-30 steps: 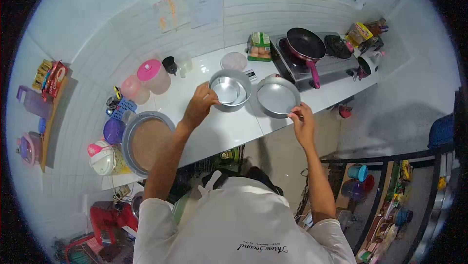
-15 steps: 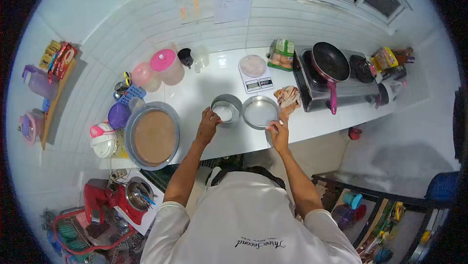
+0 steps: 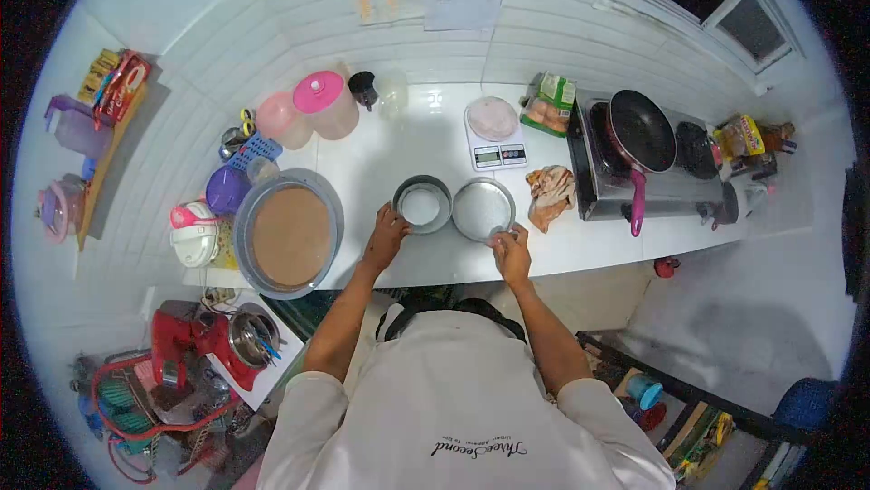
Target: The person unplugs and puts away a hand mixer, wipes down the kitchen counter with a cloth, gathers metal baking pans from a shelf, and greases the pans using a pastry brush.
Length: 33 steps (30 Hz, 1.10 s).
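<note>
Two round silver pans sit side by side at the counter's front part, their rims close together. The left pan (image 3: 443,218) has a smaller round tin (image 3: 420,206) inside it. My left hand (image 3: 388,230) grips the left pan's near-left rim, fingers bent over the edge. The right pan (image 3: 483,209) looks shallower and holds nothing. My right hand (image 3: 511,250) pinches its near-right rim. A crumpled patterned cloth (image 3: 551,196) lies just right of the right pan.
A large grey basin (image 3: 335,235) of brown mixture stands left. Behind the pans are a kitchen scale (image 3: 497,155) and an egg pack (image 3: 549,104). To the right, a frying pan (image 3: 642,130) rests on the stove (image 3: 612,203). A pink-lidded container (image 3: 324,108) stands behind left.
Both pans have come down from above the counter onto its surface, still in my hands. The camera view has shifted, and the cloth and scale show fully.
</note>
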Motion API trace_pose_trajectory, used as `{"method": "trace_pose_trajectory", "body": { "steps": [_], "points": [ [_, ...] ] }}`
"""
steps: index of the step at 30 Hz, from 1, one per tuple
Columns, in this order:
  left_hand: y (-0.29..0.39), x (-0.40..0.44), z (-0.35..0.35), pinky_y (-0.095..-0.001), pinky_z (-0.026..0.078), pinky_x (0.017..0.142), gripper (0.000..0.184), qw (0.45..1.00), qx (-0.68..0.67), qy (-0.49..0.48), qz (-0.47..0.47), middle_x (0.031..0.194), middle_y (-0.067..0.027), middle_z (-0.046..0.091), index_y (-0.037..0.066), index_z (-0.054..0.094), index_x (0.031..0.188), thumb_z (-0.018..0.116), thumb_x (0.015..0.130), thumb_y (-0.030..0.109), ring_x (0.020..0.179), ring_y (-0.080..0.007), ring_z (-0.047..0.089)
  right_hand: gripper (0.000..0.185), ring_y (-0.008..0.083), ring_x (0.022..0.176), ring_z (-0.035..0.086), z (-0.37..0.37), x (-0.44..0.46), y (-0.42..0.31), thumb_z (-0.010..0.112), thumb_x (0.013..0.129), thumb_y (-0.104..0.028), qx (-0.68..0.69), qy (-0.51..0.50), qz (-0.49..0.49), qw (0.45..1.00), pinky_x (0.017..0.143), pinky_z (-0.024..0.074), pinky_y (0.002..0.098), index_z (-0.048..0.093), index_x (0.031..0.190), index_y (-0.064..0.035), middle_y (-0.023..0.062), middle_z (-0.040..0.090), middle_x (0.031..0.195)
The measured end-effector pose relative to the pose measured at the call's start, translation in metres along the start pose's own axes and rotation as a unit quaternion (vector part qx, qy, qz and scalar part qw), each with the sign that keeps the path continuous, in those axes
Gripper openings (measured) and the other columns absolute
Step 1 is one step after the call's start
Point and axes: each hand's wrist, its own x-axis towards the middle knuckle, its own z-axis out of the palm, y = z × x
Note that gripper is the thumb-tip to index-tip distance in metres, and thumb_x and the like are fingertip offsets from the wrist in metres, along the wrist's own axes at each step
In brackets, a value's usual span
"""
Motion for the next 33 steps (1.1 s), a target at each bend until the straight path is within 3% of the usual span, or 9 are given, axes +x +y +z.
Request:
{"method": "trace_pose_trajectory", "body": {
  "steps": [4,7,10,17,20,22,26,28,33],
  "points": [
    [-0.003,0.003,-0.004,-0.0548,0.034,0.113,0.018,0.997,0.048,-0.033,0.052,0.110,-0.0116,0.066,0.007,0.073,0.098,0.074,0.088,0.022,0.130,-0.0393,0.046,0.026,0.0298,0.097,0.067,-0.011,0.002,-0.008,0.076,0.089,-0.030,-0.011,-0.036,0.011,0.999,0.084,0.0554,0.0441,0.072,0.109,-0.0142,0.0193,0.050,0.133],
    [0.031,0.023,-0.015,-0.0524,0.033,0.110,0.025,0.997,0.059,0.055,0.017,0.101,-0.0090,0.070,0.009,0.076,0.093,0.076,0.086,0.033,0.129,-0.0351,0.048,0.033,0.0299,0.097,0.067,-0.021,0.006,-0.019,0.070,0.093,-0.038,-0.024,-0.043,0.016,0.999,0.085,0.0556,0.0440,0.071,0.119,-0.0165,0.0195,0.051,0.133],
    [0.034,0.048,-0.006,-0.0492,0.035,0.105,0.030,0.988,0.042,-0.137,-0.057,0.098,-0.0082,0.073,0.009,0.076,0.095,0.078,0.083,0.037,0.127,-0.0308,0.050,0.045,0.0326,0.104,0.066,-0.026,0.003,-0.017,0.062,0.099,-0.042,-0.029,-0.033,0.011,0.999,0.088,0.0553,0.0446,0.062,0.136,-0.0164,0.0205,0.051,0.135],
    [0.029,0.071,0.036,-0.0548,0.042,0.098,0.025,0.947,0.190,-0.251,-0.058,0.088,-0.0153,0.074,0.008,0.075,0.085,0.076,0.080,0.032,0.090,-0.0333,0.070,0.046,0.0354,0.116,0.061,-0.043,-0.005,-0.006,0.061,0.100,-0.032,0.012,0.024,0.011,1.000,0.093,0.0538,0.0417,0.056,0.141,-0.0114,0.0198,0.055,0.132],
    [0.006,0.058,0.056,-0.0561,0.042,0.097,0.018,0.970,0.191,-0.153,0.004,0.085,-0.0155,0.073,0.009,0.074,0.081,0.072,0.082,0.027,0.084,-0.0338,0.070,0.045,0.0338,0.112,0.062,-0.050,-0.009,-0.004,0.060,0.101,-0.026,0.056,0.028,0.032,0.998,0.092,0.0542,0.0405,0.054,0.143,-0.0094,0.0208,0.056,0.129],
    [0.021,0.067,0.038,-0.0548,0.042,0.095,0.016,0.965,0.200,-0.171,-0.016,0.084,-0.0151,0.073,0.010,0.073,0.080,0.069,0.083,0.025,0.085,-0.0328,0.070,0.047,0.0339,0.110,0.062,-0.058,-0.014,-0.001,0.060,0.101,-0.025,0.099,0.030,0.062,0.993,0.091,0.0545,0.0402,0.052,0.144,-0.0074,0.0220,0.056,0.128],
    [0.058,0.083,-0.027,-0.0522,0.043,0.090,0.014,0.969,0.186,-0.161,-0.018,0.080,-0.0120,0.072,0.012,0.073,0.081,0.065,0.086,0.022,0.083,-0.0293,0.070,0.046,0.0338,0.107,0.061,-0.054,-0.018,0.014,0.056,0.103,-0.021,0.098,0.044,0.037,0.993,0.088,0.0544,0.0399,0.048,0.144,-0.0016,0.0245,0.056,0.126],
    [0.060,0.091,-0.052,-0.0501,0.043,0.085,0.013,0.976,0.198,-0.089,0.007,0.076,-0.0103,0.071,0.013,0.072,0.082,0.064,0.087,0.022,0.081,-0.0274,0.070,0.045,0.0336,0.108,0.061,-0.048,-0.015,0.024,0.055,0.102,-0.015,0.038,0.053,-0.003,0.998,0.086,0.0546,0.0391,0.049,0.143,0.0006,0.0242,0.056,0.127],
    [0.010,0.111,-0.068,-0.0459,0.043,0.077,0.013,0.963,0.263,-0.044,-0.033,0.075,-0.0086,0.070,0.014,0.071,0.084,0.061,0.089,0.021,0.078,-0.0262,0.068,0.044,0.0305,0.103,0.064,-0.037,-0.009,0.035,0.056,0.101,-0.011,0.038,0.072,-0.053,0.995,0.078,0.0569,0.0351,0.050,0.142,0.0009,0.0213,0.058,0.127]
  ]
}}
